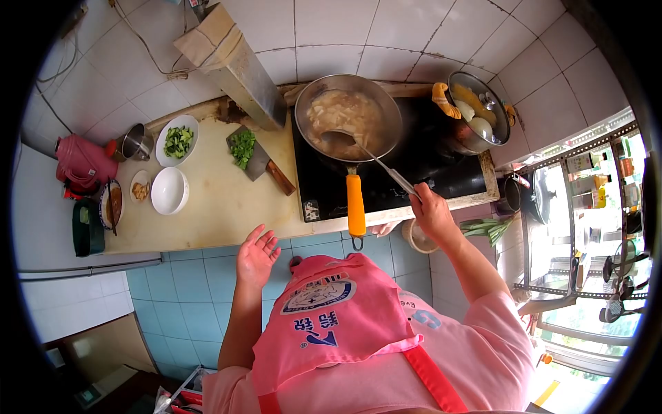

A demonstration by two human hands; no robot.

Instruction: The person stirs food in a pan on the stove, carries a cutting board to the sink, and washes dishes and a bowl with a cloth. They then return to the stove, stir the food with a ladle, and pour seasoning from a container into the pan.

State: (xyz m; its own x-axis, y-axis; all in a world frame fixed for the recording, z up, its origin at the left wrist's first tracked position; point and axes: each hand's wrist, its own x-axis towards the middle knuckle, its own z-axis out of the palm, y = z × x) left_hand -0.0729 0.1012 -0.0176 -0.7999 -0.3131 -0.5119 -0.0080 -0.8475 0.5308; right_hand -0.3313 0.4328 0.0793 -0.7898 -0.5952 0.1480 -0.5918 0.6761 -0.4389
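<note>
My right hand (432, 209) is wrapped round the handle of a metal ladle (393, 174). The ladle's bowl dips into a wok (392, 131) on the black stove, among pale chunks in brownish liquid (348, 114). Toward me points the wok's yellow handle (355, 207), which neither hand touches. My left hand (258, 259) hangs open, palm up and fingers apart, just off the counter's front edge. Nearest to it on the counter is a cleaver (279, 177) with chopped greens (243, 148) on its blade.
A lidded pot (476, 141) stands on the stove's right. Along the left counter (221, 214) are a bowl of cut cucumber (179, 141), a white bowl (169, 191), a small dish (140, 186), a metal cup (136, 143) and a pink kettle (86, 163). A metal duct (252, 83) rises behind the counter.
</note>
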